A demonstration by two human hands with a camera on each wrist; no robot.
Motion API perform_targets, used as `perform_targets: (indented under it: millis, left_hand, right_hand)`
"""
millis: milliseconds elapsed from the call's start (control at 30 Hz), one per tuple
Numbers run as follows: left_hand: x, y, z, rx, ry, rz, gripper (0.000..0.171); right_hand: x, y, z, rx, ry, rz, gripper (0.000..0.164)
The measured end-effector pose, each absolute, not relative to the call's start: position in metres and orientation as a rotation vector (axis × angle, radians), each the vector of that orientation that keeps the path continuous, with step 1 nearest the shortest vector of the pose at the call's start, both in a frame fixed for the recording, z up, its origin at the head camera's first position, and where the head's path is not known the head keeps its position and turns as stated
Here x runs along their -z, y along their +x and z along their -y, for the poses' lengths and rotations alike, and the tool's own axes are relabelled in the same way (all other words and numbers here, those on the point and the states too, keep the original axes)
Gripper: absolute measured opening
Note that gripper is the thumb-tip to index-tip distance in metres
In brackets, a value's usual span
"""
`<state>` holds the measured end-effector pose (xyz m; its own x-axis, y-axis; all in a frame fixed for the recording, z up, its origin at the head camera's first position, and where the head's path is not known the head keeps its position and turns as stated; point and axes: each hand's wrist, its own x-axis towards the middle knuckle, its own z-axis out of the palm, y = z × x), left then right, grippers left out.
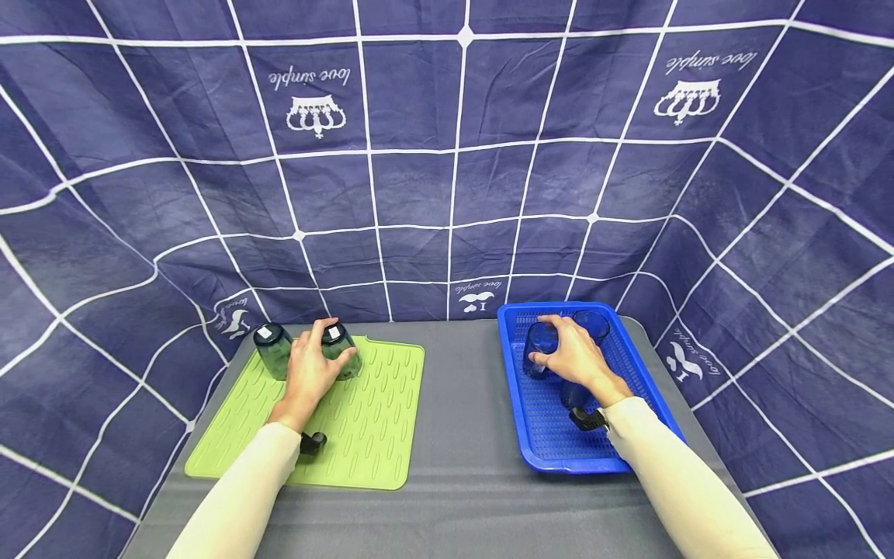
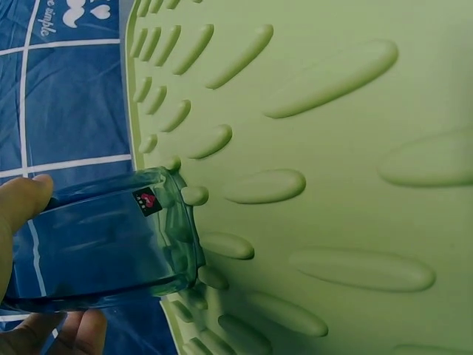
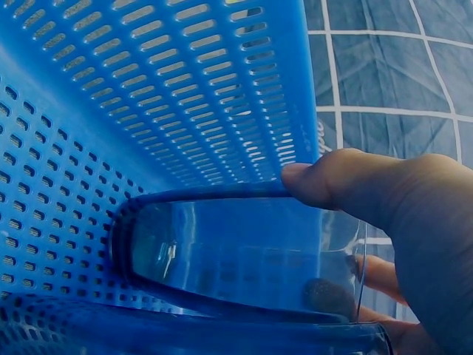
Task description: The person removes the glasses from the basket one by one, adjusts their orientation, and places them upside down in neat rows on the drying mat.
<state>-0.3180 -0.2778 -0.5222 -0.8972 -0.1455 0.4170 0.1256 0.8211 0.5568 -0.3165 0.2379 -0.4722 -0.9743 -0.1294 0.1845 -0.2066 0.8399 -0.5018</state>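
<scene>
On the green mat point(image 1: 377, 419) at the left, a greenish tinted glass point(image 1: 347, 361) stands at the far edge. My left hand point(image 1: 310, 371) holds it with the thumb on one side and the fingers on the other; in the left wrist view this glass point(image 2: 96, 244) meets the ridged mat and shows a small dark label. A second tinted glass point(image 1: 274, 353) stands just left of that hand. In the blue basket point(image 1: 514, 396), my right hand point(image 1: 578, 353) grips a clear-walled glass point(image 1: 536, 349) near its rim. That glass point(image 3: 236, 251) stands mouth up along the basket wall.
Two more glasses are in the basket: one at the far right corner point(image 1: 594, 322), one partly hidden below the right wrist point(image 1: 573, 394). Grey tabletop point(image 1: 461, 404) separates mat and basket. A blue checked cloth point(image 1: 419, 186) hangs behind and at both sides.
</scene>
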Motion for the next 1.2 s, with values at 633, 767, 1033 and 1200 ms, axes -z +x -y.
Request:
perform_targets:
  millis: [633,767,1033,1200]
  left_hand:
    - [0.5235,-0.3165,0.2778,0.818,0.003,2.558,0.076]
    - [0.5233,-0.3159,0.2778,0.815,0.005,2.557,0.076]
    - [0.5244,-0.3162,0.2778,0.821,-0.001,2.551,0.076]
    - [0.5244,-0.316,0.2778,0.823,-0.004,2.545,0.075]
  right_hand:
    - [0.4706,-0.3152,-0.2398,-0.83,0.267,2.855,0.081]
    - [0.4706,-0.3144,-0.2393,-0.826,0.265,2.855,0.081]
    - [0.4708,-0.312,-0.2389,-0.814,0.256,2.858,0.081]
    - [0.47,-0.3109,-0.2386,-0.812,0.254,2.852,0.081]
